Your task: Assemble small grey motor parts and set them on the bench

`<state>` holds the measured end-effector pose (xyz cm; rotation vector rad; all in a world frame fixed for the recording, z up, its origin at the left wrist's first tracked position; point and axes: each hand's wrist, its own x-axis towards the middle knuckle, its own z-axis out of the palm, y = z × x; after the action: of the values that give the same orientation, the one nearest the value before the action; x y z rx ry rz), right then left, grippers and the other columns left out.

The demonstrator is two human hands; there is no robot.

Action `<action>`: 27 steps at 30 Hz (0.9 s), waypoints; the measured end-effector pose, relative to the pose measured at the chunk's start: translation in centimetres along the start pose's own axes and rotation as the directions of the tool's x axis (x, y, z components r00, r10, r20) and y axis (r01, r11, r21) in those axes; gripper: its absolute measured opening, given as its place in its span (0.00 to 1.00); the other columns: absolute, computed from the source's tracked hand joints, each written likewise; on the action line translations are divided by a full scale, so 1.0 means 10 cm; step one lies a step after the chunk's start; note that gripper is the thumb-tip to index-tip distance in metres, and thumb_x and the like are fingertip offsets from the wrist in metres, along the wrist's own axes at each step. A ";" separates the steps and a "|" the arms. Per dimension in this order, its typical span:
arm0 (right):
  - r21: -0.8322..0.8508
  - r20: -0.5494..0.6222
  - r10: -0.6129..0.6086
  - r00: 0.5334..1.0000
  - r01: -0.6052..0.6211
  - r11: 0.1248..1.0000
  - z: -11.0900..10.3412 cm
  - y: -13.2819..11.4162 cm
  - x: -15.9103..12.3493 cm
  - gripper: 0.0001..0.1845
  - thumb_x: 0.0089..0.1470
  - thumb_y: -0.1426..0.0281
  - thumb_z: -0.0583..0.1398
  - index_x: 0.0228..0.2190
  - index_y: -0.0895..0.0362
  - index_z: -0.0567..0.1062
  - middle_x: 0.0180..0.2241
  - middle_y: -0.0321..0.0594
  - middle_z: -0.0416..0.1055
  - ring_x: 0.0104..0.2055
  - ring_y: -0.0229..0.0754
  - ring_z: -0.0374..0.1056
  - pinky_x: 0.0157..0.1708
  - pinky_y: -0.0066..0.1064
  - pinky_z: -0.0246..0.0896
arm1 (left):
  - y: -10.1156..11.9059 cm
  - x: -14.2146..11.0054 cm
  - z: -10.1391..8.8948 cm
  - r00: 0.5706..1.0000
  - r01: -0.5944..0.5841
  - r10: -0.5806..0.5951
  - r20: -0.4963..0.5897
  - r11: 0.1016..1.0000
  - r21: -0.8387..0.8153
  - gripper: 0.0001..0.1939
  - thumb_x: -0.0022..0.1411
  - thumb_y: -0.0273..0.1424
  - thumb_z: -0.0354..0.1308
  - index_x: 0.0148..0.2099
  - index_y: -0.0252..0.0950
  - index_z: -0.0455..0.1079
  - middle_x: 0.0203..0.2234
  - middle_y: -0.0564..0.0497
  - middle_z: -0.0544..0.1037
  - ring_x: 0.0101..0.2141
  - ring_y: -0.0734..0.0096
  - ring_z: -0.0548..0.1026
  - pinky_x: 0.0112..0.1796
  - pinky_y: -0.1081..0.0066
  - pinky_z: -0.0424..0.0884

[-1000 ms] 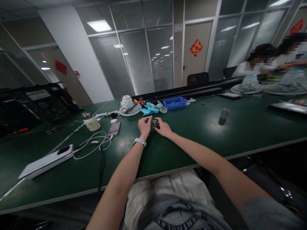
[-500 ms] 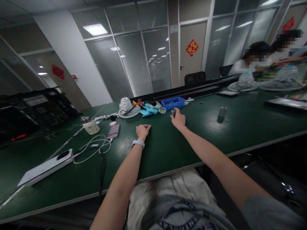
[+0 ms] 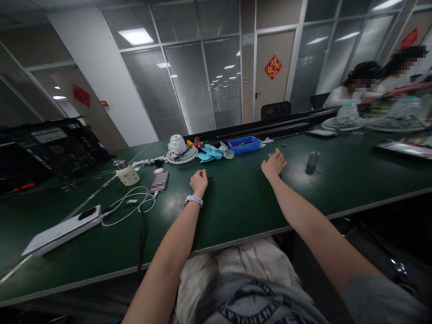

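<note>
My right hand (image 3: 274,165) is curled around a small grey metal cylinder (image 3: 270,155) over the green table; only a bit of the cylinder's top shows past the fingers. A similar grey metal cylinder (image 3: 313,158) stands upright on the table to the right of that hand, apart from it. My left hand (image 3: 199,182), with a pale watch at the wrist, is closed with its fingers pressed together near the middle of the table. What it may hold is hidden.
Beyond my hands lie light-blue fan blades (image 3: 209,154), a white fan part (image 3: 177,146) and a blue tray (image 3: 244,145) of small items. A jar (image 3: 126,173), a cable and a white phone-like device (image 3: 64,229) are at left. People sit at the far right near fan parts.
My right hand has moved right, carrying the grey cylinder away from the front of the blue tray. My left hand has turned slightly, its fingers now pointing more upward.
</note>
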<state>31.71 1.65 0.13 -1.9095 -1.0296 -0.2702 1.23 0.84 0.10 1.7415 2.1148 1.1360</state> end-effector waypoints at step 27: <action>0.417 0.370 -0.698 0.612 0.563 0.714 0.08 -0.92 -0.74 0.22 0.58 0.79 0.52 0.46 0.52 0.79 0.46 0.39 0.77 0.47 0.44 0.71 0.51 0.35 0.62 | 0.01 0.00 -0.01 0.997 0.067 -0.069 -0.030 0.996 -0.064 0.14 0.67 0.38 0.47 0.48 0.39 0.69 0.47 0.43 0.79 0.48 0.57 0.76 0.46 0.63 0.67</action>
<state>20.02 0.38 1.28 -1.3116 -2.0113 -0.0104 1.26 0.77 0.19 1.6217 2.1157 1.2054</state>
